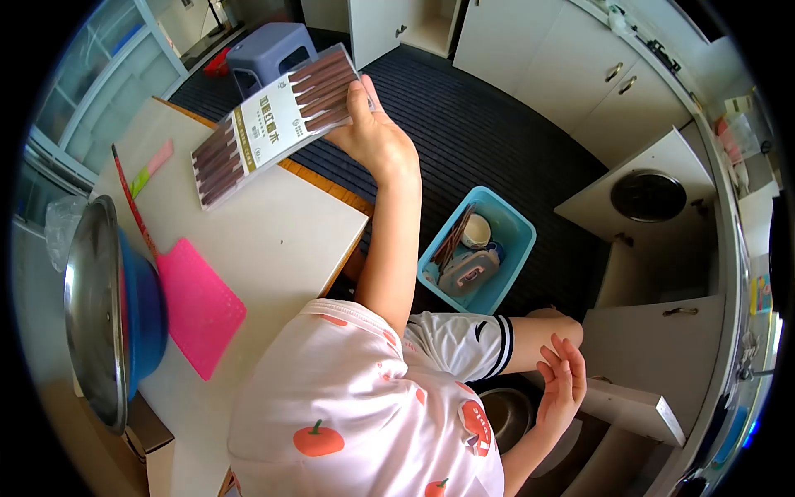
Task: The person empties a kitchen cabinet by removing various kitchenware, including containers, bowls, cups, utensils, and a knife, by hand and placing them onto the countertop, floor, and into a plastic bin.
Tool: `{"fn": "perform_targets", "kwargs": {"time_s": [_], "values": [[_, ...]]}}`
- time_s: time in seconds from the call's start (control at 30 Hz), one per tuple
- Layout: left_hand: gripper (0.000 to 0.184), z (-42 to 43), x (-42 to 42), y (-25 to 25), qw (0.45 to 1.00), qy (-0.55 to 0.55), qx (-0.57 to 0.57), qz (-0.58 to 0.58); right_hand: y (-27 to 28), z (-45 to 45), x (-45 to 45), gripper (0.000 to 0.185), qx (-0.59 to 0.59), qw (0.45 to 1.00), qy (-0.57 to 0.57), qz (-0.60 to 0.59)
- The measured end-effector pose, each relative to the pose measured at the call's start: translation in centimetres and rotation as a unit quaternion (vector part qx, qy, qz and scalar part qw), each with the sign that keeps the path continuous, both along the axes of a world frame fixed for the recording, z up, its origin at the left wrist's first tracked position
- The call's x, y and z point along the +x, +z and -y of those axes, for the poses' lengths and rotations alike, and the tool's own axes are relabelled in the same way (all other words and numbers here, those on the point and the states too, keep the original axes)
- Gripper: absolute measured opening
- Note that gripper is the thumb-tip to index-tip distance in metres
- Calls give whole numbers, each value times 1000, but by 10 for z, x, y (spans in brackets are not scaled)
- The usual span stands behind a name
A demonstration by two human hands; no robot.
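Over the table, outstretched left hand pinches chopstick pack; right hand spreads loosely.

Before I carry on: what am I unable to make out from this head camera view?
All in the head view:
1. Fine print on the stick package: too small to read.
2. Some fingers of the left hand: hidden behind that package.
3. Inside of the blue basin: hidden by the round metal piece.
4. Part of the metal bowl: hidden by the shirt.
5. Whatever lies beneath the lidded container: hidden by it.
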State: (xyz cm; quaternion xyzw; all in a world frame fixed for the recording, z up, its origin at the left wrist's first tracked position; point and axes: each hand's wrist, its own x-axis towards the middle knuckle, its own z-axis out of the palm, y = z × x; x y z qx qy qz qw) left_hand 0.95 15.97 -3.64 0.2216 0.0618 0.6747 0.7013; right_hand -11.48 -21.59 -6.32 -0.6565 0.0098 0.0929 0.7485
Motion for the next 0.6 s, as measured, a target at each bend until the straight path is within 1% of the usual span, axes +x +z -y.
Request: {"fn": "perform_targets", "kwargs": {"time_s": [0.1, 0.17, 0.2, 0.23, 0.3, 0.37, 0.43, 0.5, 0.57, 0.6], "values": [[65, -6, 0, -8, 999, 30, 8, -11, 0, -3, 6, 31, -6, 1000, 12, 3], [68, -9, 2, -17, 997, 41, 55, 20, -1, -1, 10, 31, -5, 1000, 12, 4], [63, -10, 4, -11, 997, 59, 25, 34, 1, -2, 11, 30, -5, 1000, 9, -5], [50, -11, 1, -3, 998, 22, -24, 50, 0, -5, 10, 30, -1, 1000, 2, -11], [43, -28, 9, -27, 988, -42, -55, 138, -7, -5, 10, 29, -1, 999, -13, -32], [39, -28, 16, -28, 982, -51, -105, 150, -13, -7, 11, 28, -11, 999, -26, -46], [35, -14, 20, -17, 946, -98, -214, 225, -25, -7, 15, 27, -13, 998, -43, -42], [39, -12, 32, -26, 951, -81, -232, 186, -22, -9, 17, 25, -14, 996, -58, -59], [41, -27, 43, -46, 958, -87, -174, 209, -29, -10, 19, 24, -3, 996, -69, -63], [40, -29, 41, -35, 956, -76, -176, 224, -29, -11, 20, 24, 0, 996, -71, -63]]}}
